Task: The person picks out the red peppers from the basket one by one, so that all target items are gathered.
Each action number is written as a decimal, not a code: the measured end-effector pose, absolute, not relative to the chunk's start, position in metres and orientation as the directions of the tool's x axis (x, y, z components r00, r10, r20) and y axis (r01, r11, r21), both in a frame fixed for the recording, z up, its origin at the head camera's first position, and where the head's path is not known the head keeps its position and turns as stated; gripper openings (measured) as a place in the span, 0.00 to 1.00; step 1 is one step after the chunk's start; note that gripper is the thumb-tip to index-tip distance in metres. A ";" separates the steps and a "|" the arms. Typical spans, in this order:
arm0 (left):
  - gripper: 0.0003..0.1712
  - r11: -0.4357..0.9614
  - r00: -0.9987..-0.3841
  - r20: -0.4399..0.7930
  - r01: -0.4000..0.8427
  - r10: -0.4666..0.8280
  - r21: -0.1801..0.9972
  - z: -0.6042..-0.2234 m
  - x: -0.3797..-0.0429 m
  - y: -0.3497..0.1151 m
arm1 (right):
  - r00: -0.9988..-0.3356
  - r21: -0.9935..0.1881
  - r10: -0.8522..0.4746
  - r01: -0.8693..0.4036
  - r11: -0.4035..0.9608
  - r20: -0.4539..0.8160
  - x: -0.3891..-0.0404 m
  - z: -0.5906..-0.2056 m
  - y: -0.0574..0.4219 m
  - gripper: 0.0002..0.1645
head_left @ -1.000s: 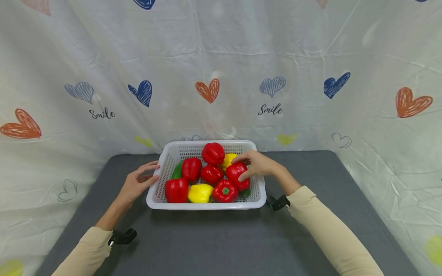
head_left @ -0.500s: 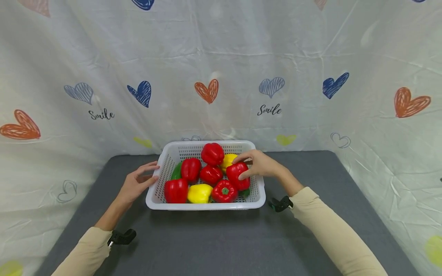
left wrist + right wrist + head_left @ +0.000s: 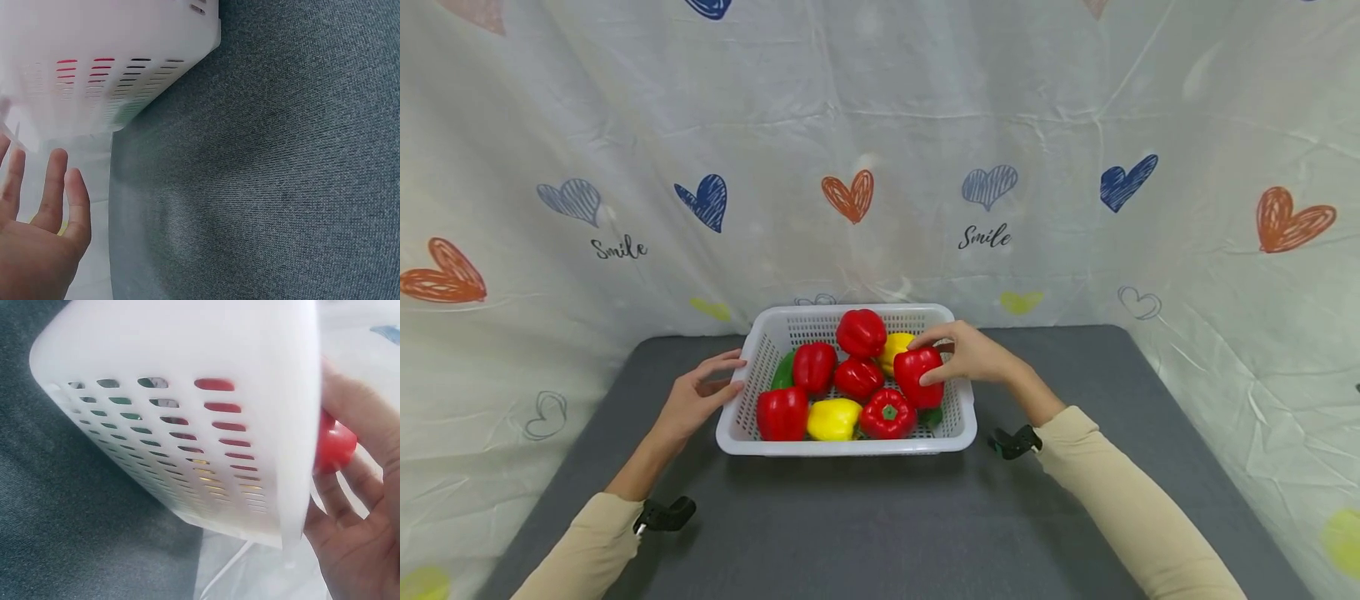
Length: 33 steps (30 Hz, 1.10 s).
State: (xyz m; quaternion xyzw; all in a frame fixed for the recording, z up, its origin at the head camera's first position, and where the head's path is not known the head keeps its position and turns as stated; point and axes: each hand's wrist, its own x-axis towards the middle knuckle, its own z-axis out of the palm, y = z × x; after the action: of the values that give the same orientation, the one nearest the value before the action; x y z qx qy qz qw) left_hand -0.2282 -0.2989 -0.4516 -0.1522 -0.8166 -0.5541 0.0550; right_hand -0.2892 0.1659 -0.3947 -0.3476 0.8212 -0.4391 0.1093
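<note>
Right-hand grip (image 3: 976, 354): thumb and fingers pinching a red pepper (image 3: 912, 382) at the right end of the white basket (image 3: 850, 448); can't tell if pepper is lifted off what's below. Green vegetable (image 3: 932, 418) beneath it, mostly hidden; rear yellow pepper (image 3: 892, 353) just behind-left. Left-hand grip (image 3: 695, 398): holding nothing, fingers loosely extended, tips at basket's left rim, contact unclear. Five other red peppers (image 3: 782, 414) and front yellow pepper (image 3: 833, 420) also in basket. Basket on grey bench (image 3: 880, 525), heart-print curtain (image 3: 910, 100) behind.
</note>
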 end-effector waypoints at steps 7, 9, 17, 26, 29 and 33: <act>0.24 0.342 -0.948 0.258 0.308 0.185 0.888 -0.451 -0.226 -0.299 | -0.740 -0.813 -0.648 -0.484 0.324 0.182 -0.289 -0.395 0.167 0.28; 0.24 0.338 -0.949 0.258 0.307 0.183 0.890 -0.451 -0.226 -0.299 | -0.748 -0.820 -0.635 -0.478 0.314 0.193 -0.289 -0.395 0.168 0.29; 0.25 0.330 -0.948 0.268 0.312 0.173 0.891 -0.458 -0.229 -0.297 | -0.737 -0.834 -0.627 -0.493 0.246 0.251 -0.289 -0.394 0.176 0.28; 0.25 0.326 -0.938 0.304 0.343 0.168 0.881 -0.462 -0.231 -0.294 | -0.737 -0.828 -0.614 -0.510 0.233 0.281 -0.288 -0.393 0.178 0.29; 0.25 0.327 -0.940 0.300 0.338 0.161 0.883 -0.462 -0.229 -0.295 | -0.740 -0.825 -0.605 -0.515 0.231 0.293 -0.285 -0.391 0.178 0.30; 0.25 0.336 -0.941 0.300 0.337 0.157 0.879 -0.462 -0.227 -0.294 | -0.754 -0.824 -0.582 -0.515 0.237 0.304 -0.279 -0.387 0.181 0.31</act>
State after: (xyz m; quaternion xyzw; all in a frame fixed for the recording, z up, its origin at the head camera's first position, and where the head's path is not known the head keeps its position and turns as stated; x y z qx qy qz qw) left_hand -0.2271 -0.2940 -0.4624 -0.1518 -0.8134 -0.5557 0.0808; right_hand -0.2789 0.1815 -0.3868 -0.3489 0.7859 -0.5095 0.0329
